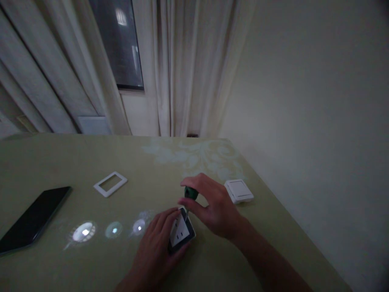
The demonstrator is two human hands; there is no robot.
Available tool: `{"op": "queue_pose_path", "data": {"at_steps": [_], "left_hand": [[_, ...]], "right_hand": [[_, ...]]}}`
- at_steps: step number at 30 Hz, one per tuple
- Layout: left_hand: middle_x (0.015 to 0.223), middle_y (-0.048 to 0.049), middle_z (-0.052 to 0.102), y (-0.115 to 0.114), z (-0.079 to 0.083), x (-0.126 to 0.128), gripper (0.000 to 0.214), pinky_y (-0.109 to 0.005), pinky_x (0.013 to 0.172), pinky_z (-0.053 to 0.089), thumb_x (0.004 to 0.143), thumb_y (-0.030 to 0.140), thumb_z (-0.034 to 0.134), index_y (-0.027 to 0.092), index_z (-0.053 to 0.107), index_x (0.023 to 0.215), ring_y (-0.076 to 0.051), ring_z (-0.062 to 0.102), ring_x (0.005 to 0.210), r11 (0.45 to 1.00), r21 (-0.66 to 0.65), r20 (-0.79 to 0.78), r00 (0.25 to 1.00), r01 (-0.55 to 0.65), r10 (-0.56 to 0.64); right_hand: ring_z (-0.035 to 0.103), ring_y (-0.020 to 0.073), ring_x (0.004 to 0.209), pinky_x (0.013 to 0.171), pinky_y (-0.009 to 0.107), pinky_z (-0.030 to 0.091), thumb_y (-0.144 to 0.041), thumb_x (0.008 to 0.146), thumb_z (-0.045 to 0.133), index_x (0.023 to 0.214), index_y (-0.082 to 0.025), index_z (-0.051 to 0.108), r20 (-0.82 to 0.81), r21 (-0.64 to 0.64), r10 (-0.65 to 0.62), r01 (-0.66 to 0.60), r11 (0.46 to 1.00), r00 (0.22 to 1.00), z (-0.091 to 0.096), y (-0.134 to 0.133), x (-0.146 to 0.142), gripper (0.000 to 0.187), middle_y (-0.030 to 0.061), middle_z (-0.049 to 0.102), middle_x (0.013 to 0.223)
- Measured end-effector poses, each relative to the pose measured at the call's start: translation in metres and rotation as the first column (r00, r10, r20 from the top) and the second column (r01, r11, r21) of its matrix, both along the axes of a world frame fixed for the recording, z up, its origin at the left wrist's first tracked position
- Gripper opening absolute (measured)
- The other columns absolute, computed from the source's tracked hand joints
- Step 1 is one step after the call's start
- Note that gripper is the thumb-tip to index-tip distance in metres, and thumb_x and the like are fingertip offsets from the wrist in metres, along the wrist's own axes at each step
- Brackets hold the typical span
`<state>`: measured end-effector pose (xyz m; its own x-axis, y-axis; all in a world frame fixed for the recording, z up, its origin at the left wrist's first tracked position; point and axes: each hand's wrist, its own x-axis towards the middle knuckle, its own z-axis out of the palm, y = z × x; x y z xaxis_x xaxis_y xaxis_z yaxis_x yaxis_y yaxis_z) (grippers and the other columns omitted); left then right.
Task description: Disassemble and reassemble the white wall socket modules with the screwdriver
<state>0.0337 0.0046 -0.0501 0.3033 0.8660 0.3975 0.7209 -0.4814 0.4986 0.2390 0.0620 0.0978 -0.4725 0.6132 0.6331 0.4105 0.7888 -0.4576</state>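
Observation:
My left hand (156, 245) grips a white wall socket module (181, 233) with a dark back, holding it tilted on the table near the front edge. My right hand (214, 207) is closed round a green-handled screwdriver (190, 193), whose tip points down onto the upper edge of the socket. Both hands sit close together at the lower middle of the view.
A white socket frame (110, 183) lies to the left on the greenish table (60, 162). A white wall switch (239, 190) rests near the right edge. A dark phone (33, 219) lies at the far left. Curtains (188, 65) and a window (118, 40) stand behind; a wall runs along the right.

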Motion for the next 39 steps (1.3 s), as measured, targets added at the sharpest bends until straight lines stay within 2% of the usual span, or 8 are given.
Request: {"op": "queue_pose_path", "data": {"at_steps": [4,11,14,18,21,28,35,39], "left_hand": [[0.143,-0.0101,0.068,-0.001,0.002,0.0,0.066,-0.055,0.104,0.061,0.09,0.036,0.081,0.032,0.049,0.148,-0.035,0.067,0.128,1.0,0.013,0.013,1.0,0.007,-0.007],[0.14,-0.0099,0.071,-0.001,-0.005,-0.001,0.067,-0.054,0.103,0.061,0.088,0.039,0.083,0.03,0.052,0.147,-0.036,0.069,0.125,1.0,0.027,-0.006,1.0,-0.016,0.017],[0.137,-0.0101,0.072,0.0,-0.005,-0.001,0.066,-0.054,0.101,0.061,0.088,0.041,0.084,0.03,0.053,0.145,-0.036,0.069,0.123,0.999,0.04,-0.005,1.0,-0.01,0.01],[0.138,-0.0105,0.071,0.0,-0.003,-0.001,0.065,-0.053,0.1,0.062,0.089,0.039,0.082,0.029,0.052,0.146,-0.036,0.069,0.123,0.999,0.048,-0.003,1.0,-0.007,0.007],[0.139,-0.0112,0.07,0.001,-0.003,0.0,0.068,-0.054,0.101,0.062,0.088,0.038,0.083,0.03,0.05,0.147,-0.036,0.069,0.124,0.998,0.059,-0.01,1.0,-0.012,0.012],[0.141,-0.0094,0.071,0.002,-0.004,0.0,0.067,-0.054,0.103,0.061,0.088,0.038,0.083,0.031,0.052,0.147,-0.036,0.069,0.126,1.0,0.021,0.01,1.0,-0.007,0.007],[0.145,-0.0091,0.069,0.002,-0.001,-0.001,0.069,-0.054,0.105,0.061,0.088,0.036,0.082,0.032,0.051,0.149,-0.035,0.068,0.128,1.0,0.0,0.016,1.0,0.019,-0.019],[0.146,-0.0091,0.068,0.001,-0.001,0.0,0.071,-0.055,0.105,0.06,0.087,0.03,0.082,0.034,0.048,0.149,-0.035,0.067,0.13,1.0,-0.02,0.019,1.0,0.018,-0.018]], "right_hand": [[0.06,0.0185,0.139,0.118,0.036,0.048,-0.016,0.111,0.053,0.152,-0.026,0.055,0.0,-0.232,0.228,-0.222,0.947,0.974,0.017,-0.004,0.005,0.042,0.0083,0.065,0.15],[0.066,0.0196,0.087,0.079,0.031,0.057,-0.033,0.103,0.074,0.117,-0.018,0.074,-0.033,0.086,-0.029,0.032,0.996,0.999,-0.007,-0.007,-0.01,0.021,0.0065,0.069,0.097],[0.067,0.0221,0.093,0.084,0.034,0.057,-0.033,0.104,0.071,0.115,-0.016,0.076,-0.024,0.147,-0.083,0.086,0.985,0.996,-0.005,-0.012,-0.011,0.021,0.0089,0.07,0.098],[0.059,0.0211,0.14,0.117,0.036,0.047,-0.022,0.111,0.056,0.15,-0.02,0.06,0.034,-0.128,0.185,-0.18,0.975,0.982,0.015,-0.011,0.002,0.039,0.0123,0.063,0.152],[0.065,0.0167,0.127,0.111,0.033,0.05,-0.015,0.111,0.056,0.15,-0.025,0.059,0.011,-0.195,0.305,-0.297,0.935,0.952,0.02,-0.005,0.009,0.04,0.0058,0.073,0.137],[0.061,0.0212,0.09,0.088,0.037,0.053,-0.034,0.102,0.075,0.115,-0.019,0.076,0.005,0.124,-0.022,0.022,0.992,1.0,0.005,-0.003,0.001,0.02,0.0051,0.071,0.094],[0.062,0.0164,0.135,0.115,0.032,0.048,-0.016,0.11,0.057,0.152,-0.027,0.054,0.05,-0.253,0.142,-0.125,0.959,0.989,0.027,-0.011,0.014,0.044,0.0058,0.066,0.147],[0.071,0.0159,0.118,0.104,0.027,0.052,-0.024,0.106,0.07,0.138,-0.025,0.065,0.045,-0.212,0.097,-0.086,0.974,0.994,0.024,-0.009,0.018,0.032,0.0028,0.076,0.127]]}}
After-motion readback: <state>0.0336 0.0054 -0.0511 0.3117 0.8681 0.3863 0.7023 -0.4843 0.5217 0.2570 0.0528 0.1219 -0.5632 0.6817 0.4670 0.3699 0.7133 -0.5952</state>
